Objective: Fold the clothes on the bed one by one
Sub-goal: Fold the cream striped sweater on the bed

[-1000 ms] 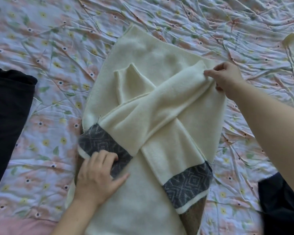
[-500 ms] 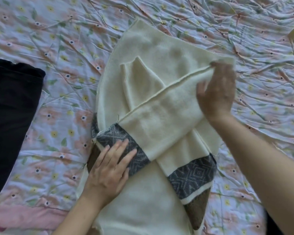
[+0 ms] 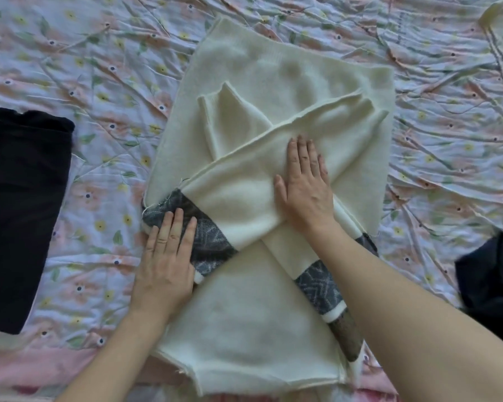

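Cream sweater (image 3: 273, 329) lies flat at centre of the bed (image 3: 99, 68), both sleeves crossed over its body, grey cuffs toward 7 and 5 o'clock. Left hand (image 3: 166, 262) presses flat on the 7 o'clock cuff (image 3: 212, 242) and right hand (image 3: 305, 181) flat on the upper sleeve, fingers straight, gripping nothing. Recommended: smooth outward from the crossing, then fold the hem up toward 12 o'clock; black garments (image 3: 18, 213) at 9 and 4 o'clock await.

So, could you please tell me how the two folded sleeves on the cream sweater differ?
The upper sleeve runs from upper right to lower left, under both hands; the lower sleeve lies beneath it, running to lower right. The left hand presses the upper sleeve's cuff; the lower sleeve's cuff is untouched. Both have grey patterned cuffs.
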